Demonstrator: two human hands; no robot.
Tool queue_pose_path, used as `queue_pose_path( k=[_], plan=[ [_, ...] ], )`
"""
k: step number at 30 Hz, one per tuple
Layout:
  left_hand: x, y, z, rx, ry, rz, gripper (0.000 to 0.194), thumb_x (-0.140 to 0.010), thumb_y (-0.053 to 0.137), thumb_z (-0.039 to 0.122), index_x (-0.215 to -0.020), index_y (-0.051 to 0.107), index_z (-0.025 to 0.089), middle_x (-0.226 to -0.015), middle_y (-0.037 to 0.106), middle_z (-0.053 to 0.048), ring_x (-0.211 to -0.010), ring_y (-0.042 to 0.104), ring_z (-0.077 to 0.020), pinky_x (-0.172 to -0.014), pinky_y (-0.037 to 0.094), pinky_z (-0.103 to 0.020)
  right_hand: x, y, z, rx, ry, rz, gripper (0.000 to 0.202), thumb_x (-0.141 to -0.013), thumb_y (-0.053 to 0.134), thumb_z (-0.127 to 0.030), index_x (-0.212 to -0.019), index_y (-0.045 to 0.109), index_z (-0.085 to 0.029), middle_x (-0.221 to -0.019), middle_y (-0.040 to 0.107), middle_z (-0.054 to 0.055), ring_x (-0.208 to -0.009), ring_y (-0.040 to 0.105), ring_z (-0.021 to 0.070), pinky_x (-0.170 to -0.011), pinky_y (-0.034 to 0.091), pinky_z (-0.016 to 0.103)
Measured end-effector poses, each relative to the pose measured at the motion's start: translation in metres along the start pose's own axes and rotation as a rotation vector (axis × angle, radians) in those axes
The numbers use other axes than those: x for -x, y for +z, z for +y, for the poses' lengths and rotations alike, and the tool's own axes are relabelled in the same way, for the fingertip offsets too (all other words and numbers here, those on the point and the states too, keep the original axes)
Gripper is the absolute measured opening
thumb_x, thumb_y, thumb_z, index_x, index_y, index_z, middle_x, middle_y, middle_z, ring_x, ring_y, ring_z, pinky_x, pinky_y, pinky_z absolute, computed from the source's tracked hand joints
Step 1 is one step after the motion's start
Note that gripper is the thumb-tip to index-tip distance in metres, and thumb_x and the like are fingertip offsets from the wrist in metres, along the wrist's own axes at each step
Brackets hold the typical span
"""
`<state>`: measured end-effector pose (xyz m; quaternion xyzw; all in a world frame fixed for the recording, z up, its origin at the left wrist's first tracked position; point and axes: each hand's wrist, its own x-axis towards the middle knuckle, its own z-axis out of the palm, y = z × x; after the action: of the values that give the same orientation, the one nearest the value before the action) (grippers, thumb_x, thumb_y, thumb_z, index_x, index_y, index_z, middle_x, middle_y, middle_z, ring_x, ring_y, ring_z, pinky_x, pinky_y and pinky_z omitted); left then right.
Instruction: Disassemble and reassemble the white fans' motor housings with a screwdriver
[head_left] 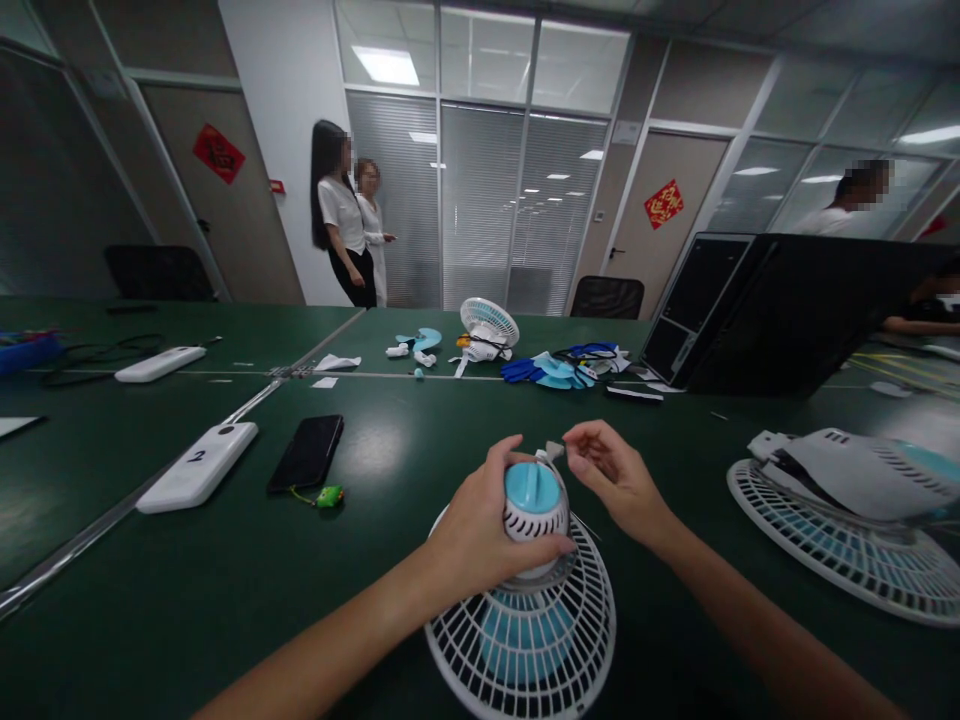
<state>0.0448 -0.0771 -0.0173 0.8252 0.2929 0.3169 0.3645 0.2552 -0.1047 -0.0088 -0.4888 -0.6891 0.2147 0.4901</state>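
A small white fan [592, 650] with a slatted guard and light blue blades lies face down on the green table in front of me. My left hand [480, 525] wraps around its white motor housing [534, 520], which has a light blue knob [532, 487] on top. My right hand [611, 475] is at the housing's far right side, its thumb and fingers curled together. Beside those fingertips a small grey piece [554, 450] sticks out from the housing. Whether the fingers pinch it, or something finer, cannot be made out.
Another fan [847, 530] lies at the right. Farther back are a third fan [489, 325], blue blades [424, 340], gloves [551, 370] and a large black case [780, 310]. Left are a phone [307, 452] and white power bank [199, 467]. People stand beyond the table.
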Motion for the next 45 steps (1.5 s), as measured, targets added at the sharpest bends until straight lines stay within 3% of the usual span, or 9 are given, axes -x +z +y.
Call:
queue_pose_path(
  k=[6, 10, 13, 20, 27, 32, 35, 39, 45],
  plan=[
    [0.005, 0.001, 0.009, -0.322, 0.081, 0.048, 0.090, -0.073, 0.074, 0.054, -0.144, 0.032, 0.016, -0.131, 0.053, -0.016, -0.117, 0.052, -0.0349, -0.098, 0.046, -0.054, 0.009, 0.011, -0.037, 0.340, -0.230, -0.132, 0.028, -0.090, 0.057, -0.042, -0.074, 0.052, -0.019, -0.071, 0.053, 0.000, -0.066, 0.048, 0.0142, -0.062, 0.036, 0.029],
    [0.006, -0.005, 0.017, -0.538, 0.155, 0.044, 0.056, -0.085, 0.059, 0.044, -0.133, 0.048, 0.018, -0.118, 0.058, -0.013, -0.104, 0.055, -0.0331, -0.089, 0.049, -0.052, 0.002, 0.022, -0.048, 0.481, -0.162, -0.173, 0.027, -0.090, 0.056, -0.039, -0.074, 0.051, -0.019, -0.070, 0.051, -0.001, -0.064, 0.046, 0.0128, -0.061, 0.032, 0.029],
    [0.002, -0.005, 0.009, -0.450, 0.183, 0.096, 0.044, -0.081, 0.062, 0.037, -0.121, 0.054, 0.020, -0.116, 0.060, -0.010, -0.106, 0.056, -0.0310, -0.094, 0.047, -0.050, -0.003, 0.026, -0.051, 0.473, -0.091, -0.191, 0.021, -0.091, 0.056, -0.038, -0.083, 0.055, -0.019, -0.082, 0.054, 0.001, -0.072, 0.050, 0.0143, -0.065, 0.036, 0.029],
    [-0.004, 0.007, -0.019, -0.044, 0.132, 0.146, 0.076, -0.062, 0.075, 0.030, -0.131, 0.042, 0.020, -0.127, 0.059, -0.012, -0.114, 0.059, -0.0318, -0.100, 0.046, -0.050, 0.013, 0.031, -0.042, 0.147, 0.016, -0.247, 0.038, -0.088, 0.062, -0.038, -0.121, 0.052, -0.022, -0.120, 0.052, 0.008, -0.109, 0.053, 0.0223, -0.094, 0.043, 0.040],
    [0.007, -0.011, -0.008, -0.231, 0.155, -0.140, 0.125, -0.063, 0.083, 0.038, -0.154, -0.002, 0.020, -0.143, 0.047, -0.023, -0.130, 0.049, -0.0394, -0.107, 0.038, -0.060, 0.036, 0.040, -0.035, 0.078, 0.046, -0.208, 0.089, -0.065, 0.083, -0.048, -0.135, 0.035, -0.022, -0.133, 0.047, 0.012, -0.120, 0.050, 0.0281, -0.102, 0.041, 0.046],
    [0.027, -0.018, -0.012, -0.422, 0.219, -0.167, 0.145, -0.056, 0.090, 0.038, -0.153, -0.016, 0.027, -0.154, 0.032, -0.024, -0.136, 0.042, -0.0436, -0.106, 0.040, -0.064, 0.031, 0.046, -0.035, 0.084, 0.066, -0.172, 0.096, -0.052, 0.089, -0.051, -0.130, 0.040, -0.024, -0.128, 0.053, 0.010, -0.116, 0.054, 0.0286, -0.098, 0.043, 0.044],
    [0.038, -0.024, -0.015, -0.508, 0.288, -0.146, 0.136, -0.063, 0.087, 0.044, -0.154, -0.013, 0.030, -0.157, 0.029, -0.022, -0.137, 0.041, -0.0434, -0.105, 0.043, -0.064, 0.031, 0.050, -0.025, 0.077, 0.028, -0.160, 0.107, -0.047, 0.091, -0.044, -0.137, 0.035, -0.026, -0.137, 0.050, 0.011, -0.124, 0.051, 0.0314, -0.104, 0.039, 0.046],
    [0.042, -0.027, -0.007, -0.577, 0.314, -0.113, 0.099, -0.083, 0.070, 0.048, -0.155, 0.003, 0.033, -0.152, 0.041, -0.014, -0.132, 0.049, -0.0376, -0.103, 0.048, -0.058, 0.039, 0.052, -0.011, 0.072, -0.016, -0.210, 0.111, -0.048, 0.088, -0.038, -0.142, 0.030, -0.026, -0.144, 0.047, 0.014, -0.130, 0.048, 0.0328, -0.107, 0.036, 0.047],
    [0.036, 0.003, 0.003, -0.537, 0.402, -0.079, 0.078, -0.091, 0.058, 0.040, -0.153, 0.011, 0.034, -0.143, 0.053, -0.010, -0.123, 0.058, -0.0334, -0.098, 0.054, -0.052, 0.066, 0.031, -0.012, 0.141, -0.003, -0.139, 0.107, -0.039, 0.086, -0.036, -0.134, 0.038, -0.024, -0.131, 0.057, 0.013, -0.117, 0.058, 0.0330, -0.101, 0.042, 0.045]
  ],
)
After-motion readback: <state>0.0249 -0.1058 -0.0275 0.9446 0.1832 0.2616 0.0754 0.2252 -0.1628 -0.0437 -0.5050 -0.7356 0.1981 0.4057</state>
